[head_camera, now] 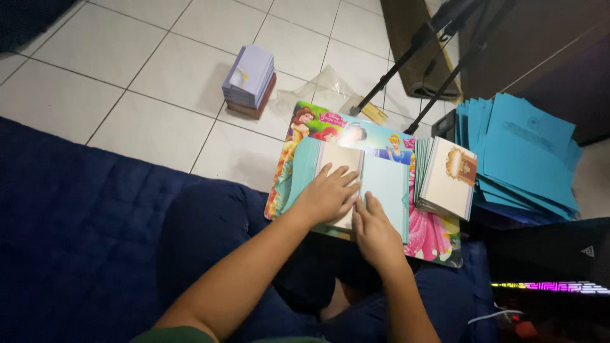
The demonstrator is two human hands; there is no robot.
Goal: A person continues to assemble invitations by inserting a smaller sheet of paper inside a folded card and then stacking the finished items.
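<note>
Where hands (327,194) press: teal-edged cream card (340,159).

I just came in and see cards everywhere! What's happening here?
A person sits on a dark blue mat with a colourful cartoon board on their lap. Both hands press flat on an open teal card with a cream sheet inside: the left hand on the sheet, the right hand beside it. A stack of cream cards sits to the right, blue envelopes beyond, and a lavender stack rests on the tiled floor.
</note>
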